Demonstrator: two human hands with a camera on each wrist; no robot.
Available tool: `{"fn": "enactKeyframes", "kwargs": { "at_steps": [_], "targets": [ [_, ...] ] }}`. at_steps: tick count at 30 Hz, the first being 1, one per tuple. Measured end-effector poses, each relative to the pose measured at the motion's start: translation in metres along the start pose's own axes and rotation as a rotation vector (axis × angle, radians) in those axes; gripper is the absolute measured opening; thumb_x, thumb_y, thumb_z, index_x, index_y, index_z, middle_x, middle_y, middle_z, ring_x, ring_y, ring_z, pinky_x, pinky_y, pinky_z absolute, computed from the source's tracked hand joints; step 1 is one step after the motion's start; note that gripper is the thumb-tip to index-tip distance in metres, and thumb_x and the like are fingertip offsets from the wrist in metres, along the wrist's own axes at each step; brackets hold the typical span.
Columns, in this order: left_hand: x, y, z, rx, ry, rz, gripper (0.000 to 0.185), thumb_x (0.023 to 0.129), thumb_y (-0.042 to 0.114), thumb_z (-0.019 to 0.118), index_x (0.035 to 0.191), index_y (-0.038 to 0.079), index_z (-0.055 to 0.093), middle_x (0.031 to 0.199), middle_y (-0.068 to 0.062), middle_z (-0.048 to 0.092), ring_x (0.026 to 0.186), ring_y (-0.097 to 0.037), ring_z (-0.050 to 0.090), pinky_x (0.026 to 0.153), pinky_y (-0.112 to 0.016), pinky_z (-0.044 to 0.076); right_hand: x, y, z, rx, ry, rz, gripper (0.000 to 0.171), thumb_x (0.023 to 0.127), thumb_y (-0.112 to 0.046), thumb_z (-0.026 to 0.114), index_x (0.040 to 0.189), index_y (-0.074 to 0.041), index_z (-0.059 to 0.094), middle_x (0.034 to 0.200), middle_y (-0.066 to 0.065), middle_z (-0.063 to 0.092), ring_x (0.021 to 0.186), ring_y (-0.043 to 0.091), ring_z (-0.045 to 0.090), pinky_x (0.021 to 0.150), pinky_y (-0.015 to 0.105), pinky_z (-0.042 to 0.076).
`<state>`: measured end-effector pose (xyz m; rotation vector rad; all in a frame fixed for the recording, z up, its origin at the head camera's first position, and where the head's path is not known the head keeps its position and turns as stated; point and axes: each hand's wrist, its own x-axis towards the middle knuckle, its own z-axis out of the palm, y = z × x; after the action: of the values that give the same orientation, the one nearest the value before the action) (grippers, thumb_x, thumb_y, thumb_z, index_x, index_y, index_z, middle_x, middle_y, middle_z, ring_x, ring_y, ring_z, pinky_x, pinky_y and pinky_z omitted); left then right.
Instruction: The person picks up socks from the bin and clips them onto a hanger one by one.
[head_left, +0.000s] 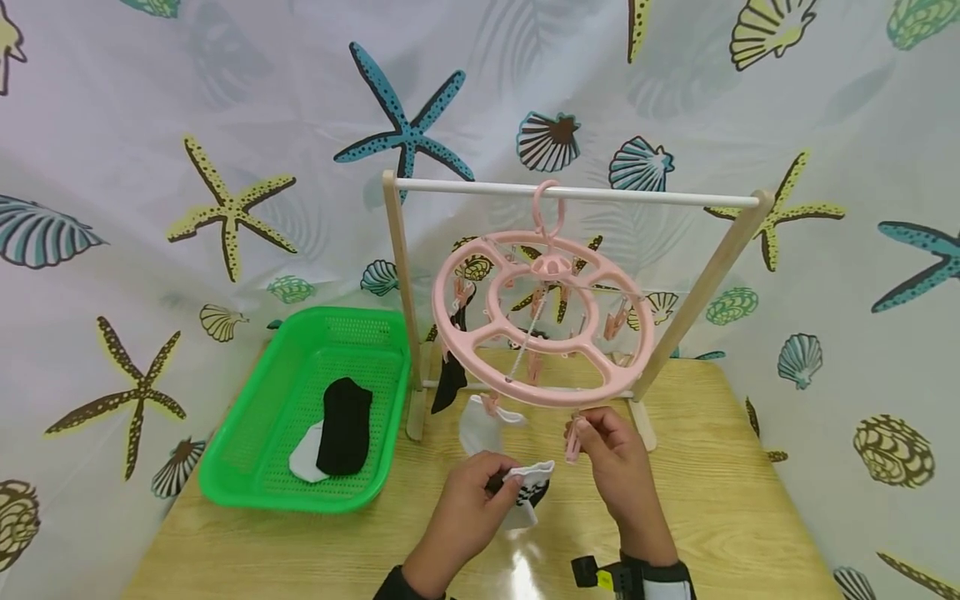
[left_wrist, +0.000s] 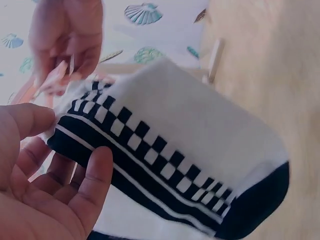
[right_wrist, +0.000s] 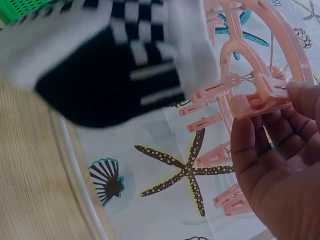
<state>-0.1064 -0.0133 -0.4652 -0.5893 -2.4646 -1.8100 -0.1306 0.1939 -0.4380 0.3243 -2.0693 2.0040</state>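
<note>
My left hand (head_left: 474, 502) pinches a white sock (left_wrist: 200, 115) by its cuff; the sock has a black-and-white checker band, black stripes and a black end. Just right of it, my right hand (head_left: 618, 458) grips a pink clothespin (right_wrist: 262, 95) between thumb and fingers, below the front rim of the round pink drying hanger (head_left: 652, 333). In the right wrist view the sock cuff is close beside this clothespin. A white sock (head_left: 480, 429) hangs from a clip at the hanger's front, and a black sock (head_left: 450, 383) hangs at its left side.
The hanger hooks over a white rod (head_left: 652, 196) on a wooden-sided stand (head_left: 705, 287). At the left, a green basket (head_left: 240, 433) contains a black sock (head_left: 345, 425) and a white one (head_left: 306, 454). More pink clips (right_wrist: 227, 155) dangle under the hanger. Behind is a sea-patterned cloth (head_left: 300, 83).
</note>
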Motion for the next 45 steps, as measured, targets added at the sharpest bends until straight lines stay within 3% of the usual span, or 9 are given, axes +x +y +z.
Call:
{"fn": "enactKeyframes", "kwargs": {
  "at_steps": [10, 17, 25, 30, 39, 45],
  "targets": [
    [0.001, -0.002, 0.023, -0.003, -0.038, 0.059, 0.004, 0.095, 0.012, 0.068, 0.096, 0.013, 0.072, 0.089, 0.006, 0.063, 0.073, -0.002, 0.056, 0.063, -0.021, 0.049, -0.002, 0.003, 0.0, 0.003, -0.048, -0.003, 0.019, 0.104, -0.005, 0.05, 0.104, 0.014, 0.056, 0.079, 0.012, 0.061, 0.076, 0.019, 0.061, 0.073, 0.029, 0.054],
    [0.005, -0.003, 0.031, -0.022, -0.03, 0.087, 0.006, 0.097, 0.016, 0.066, 0.098, 0.016, 0.072, 0.088, 0.006, 0.064, 0.073, -0.004, 0.055, 0.064, -0.022, 0.049, -0.002, 0.002, 0.001, -0.003, -0.019, 0.025, 0.019, 0.103, -0.007, 0.053, 0.102, 0.012, 0.058, 0.079, 0.011, 0.061, 0.076, 0.021, 0.061, 0.073, 0.03, 0.054],
    [0.012, -0.003, 0.033, -0.086, -0.01, 0.036, 0.01, 0.098, 0.02, 0.065, 0.101, 0.014, 0.072, 0.094, 0.003, 0.066, 0.076, -0.005, 0.057, 0.064, -0.024, 0.05, -0.003, 0.002, 0.002, -0.013, -0.021, 0.029, 0.02, 0.103, -0.008, 0.053, 0.102, 0.011, 0.058, 0.083, 0.017, 0.06, 0.073, 0.021, 0.06, 0.066, 0.03, 0.053],
    [0.017, -0.001, 0.033, -0.13, 0.021, 0.04, 0.01, 0.098, 0.02, 0.065, 0.102, 0.015, 0.072, 0.095, 0.003, 0.066, 0.073, -0.007, 0.057, 0.062, -0.025, 0.05, -0.002, 0.001, 0.002, -0.012, -0.038, 0.021, 0.021, 0.104, -0.008, 0.051, 0.102, 0.012, 0.057, 0.085, 0.019, 0.06, 0.071, 0.019, 0.06, 0.062, 0.029, 0.052],
    [0.023, 0.006, 0.034, -0.184, 0.046, 0.033, 0.009, 0.097, 0.016, 0.065, 0.103, 0.014, 0.072, 0.091, 0.001, 0.065, 0.07, -0.008, 0.056, 0.06, -0.023, 0.049, -0.003, 0.0, 0.002, 0.002, -0.05, 0.028, 0.02, 0.104, -0.007, 0.051, 0.103, 0.012, 0.057, 0.087, 0.013, 0.062, 0.074, 0.016, 0.061, 0.063, 0.028, 0.053],
    [0.025, 0.005, 0.035, -0.201, 0.066, 0.011, 0.011, 0.096, 0.008, 0.065, 0.104, 0.008, 0.072, 0.096, -0.005, 0.067, 0.075, -0.01, 0.057, 0.062, -0.024, 0.05, -0.004, 0.001, 0.002, -0.024, -0.079, 0.033, 0.021, 0.104, -0.006, 0.05, 0.108, 0.014, 0.057, 0.095, 0.018, 0.062, 0.082, 0.015, 0.062, 0.068, 0.027, 0.053]
  ]
}}
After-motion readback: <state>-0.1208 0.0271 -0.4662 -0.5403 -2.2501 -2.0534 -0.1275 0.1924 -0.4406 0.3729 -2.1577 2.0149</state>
